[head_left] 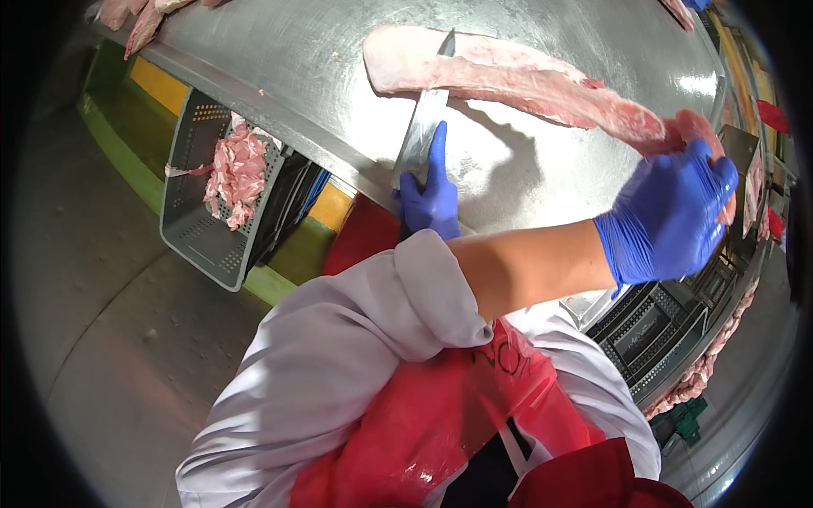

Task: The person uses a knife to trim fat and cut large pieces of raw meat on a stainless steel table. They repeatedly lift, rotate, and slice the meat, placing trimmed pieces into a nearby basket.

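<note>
A long strip of pale pink, fatty meat (508, 89) lies across the metal table. My left arm crosses over to the right, and my left hand (669, 212), in a blue glove, is closed on the meat's redder right end. Beneath that arm is my right hand (429, 199), also blue-gloved, wrapped round a knife's handle with its index finger stretched along the blade. The knife (423, 123) points away from me and passes under the upper layer of the meat near its left end. Its tip shows beyond that layer. Most of the right forearm is hidden.
A grey perforated crate (182, 195) with meat trimmings (237, 173) stands below the table's left edge. More meat (144, 21) lies at the far left corner. Dark crates (648, 330) stand at right. A blue glove shows at the far right corner.
</note>
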`<act>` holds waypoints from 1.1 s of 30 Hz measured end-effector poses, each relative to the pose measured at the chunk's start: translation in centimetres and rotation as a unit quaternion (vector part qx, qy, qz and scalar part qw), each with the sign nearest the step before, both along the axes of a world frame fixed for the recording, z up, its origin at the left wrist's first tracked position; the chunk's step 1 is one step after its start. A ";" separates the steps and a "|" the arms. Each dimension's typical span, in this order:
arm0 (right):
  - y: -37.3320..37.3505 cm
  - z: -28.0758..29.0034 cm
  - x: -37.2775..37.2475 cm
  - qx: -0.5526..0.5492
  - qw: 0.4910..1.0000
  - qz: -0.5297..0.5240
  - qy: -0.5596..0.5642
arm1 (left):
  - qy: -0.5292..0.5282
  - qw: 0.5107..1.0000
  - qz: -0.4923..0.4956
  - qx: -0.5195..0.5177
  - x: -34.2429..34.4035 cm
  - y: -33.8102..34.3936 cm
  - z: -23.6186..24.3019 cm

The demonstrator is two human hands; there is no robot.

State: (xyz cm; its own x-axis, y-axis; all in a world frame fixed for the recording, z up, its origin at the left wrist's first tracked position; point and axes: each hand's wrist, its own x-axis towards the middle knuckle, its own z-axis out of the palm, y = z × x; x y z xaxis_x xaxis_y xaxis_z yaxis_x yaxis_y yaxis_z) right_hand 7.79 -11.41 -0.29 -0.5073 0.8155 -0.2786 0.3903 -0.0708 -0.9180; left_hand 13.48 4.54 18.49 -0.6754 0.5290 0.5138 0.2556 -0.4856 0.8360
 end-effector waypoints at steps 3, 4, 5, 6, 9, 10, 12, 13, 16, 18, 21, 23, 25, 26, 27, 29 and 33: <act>6.2 2.6 -3.3 -0.106 0.988 0.098 0.062 | -0.009 1.000 -0.001 0.004 0.3 -1.3 1.0; 8.4 1.6 -5.5 -0.100 0.989 0.100 0.032 | -0.006 1.000 -0.006 -0.007 0.5 -1.6 1.5; 6.6 2.3 -5.0 -0.086 0.990 0.098 0.044 | -0.010 1.000 -0.012 -0.002 0.2 -1.9 1.7; 3.3 2.6 -4.1 -0.069 0.990 0.104 0.058 | -0.011 1.000 -0.011 0.005 -0.5 -2.2 2.0; -3.6 4.1 -3.0 -0.009 0.992 0.112 -0.051 | 0.001 1.000 0.001 0.010 -1.5 -3.9 3.0; -3.1 4.5 -3.1 -0.079 0.981 0.131 -0.122 | 0.021 0.999 0.025 0.004 -1.5 -4.6 3.6; 1.7 4.6 -7.2 -0.104 0.986 0.133 -0.019 | 0.024 1.000 0.005 0.002 -1.7 -5.8 4.3; 4.3 4.1 -9.2 -0.112 0.985 0.131 0.015 | 0.011 0.999 -0.041 0.000 -1.3 -6.0 4.2; -0.1 5.7 -8.0 -0.084 0.982 0.169 0.005 | -0.002 0.996 -0.084 0.042 -1.7 -6.1 6.1; -2.5 6.1 -7.4 -0.085 0.972 0.217 0.012 | 0.014 0.995 -0.031 0.099 -0.4 -5.5 8.7; -1.4 7.3 -10.4 -0.109 0.950 0.285 0.064 | 0.034 0.989 -0.073 0.122 -0.1 -5.3 10.1; -1.0 8.7 -9.6 -0.064 0.946 0.315 0.045 | 0.051 0.980 -0.130 0.144 -0.9 -5.0 10.9; 1.6 9.1 -5.3 -0.015 0.947 0.320 0.008 | 0.071 0.956 -0.254 0.131 -1.3 -3.3 9.9; 2.7 10.0 -1.4 0.000 0.946 0.323 -0.020 | 0.090 0.937 -0.316 0.116 -2.2 -2.9 9.7; 3.3 9.1 2.4 -0.011 0.932 0.361 -0.035 | 0.130 0.929 -0.340 0.067 -4.4 -2.8 7.0; 5.1 9.4 12.8 -0.027 0.919 0.382 -0.097 | 0.225 0.903 -0.360 -0.065 -8.5 -4.8 1.5; 6.9 11.1 31.4 -0.080 0.937 0.318 -0.119 | 0.372 0.779 -0.304 -0.402 -12.6 -11.8 -11.0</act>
State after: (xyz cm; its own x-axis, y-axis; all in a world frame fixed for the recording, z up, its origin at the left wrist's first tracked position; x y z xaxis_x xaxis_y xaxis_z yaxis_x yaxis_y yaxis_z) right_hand 39.21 -4.51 10.77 -0.7847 0.3066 -0.5388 0.5926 0.1156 -0.7972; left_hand 0.88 -7.26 7.47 0.1527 0.9881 -0.0203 0.7420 -0.1010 0.6627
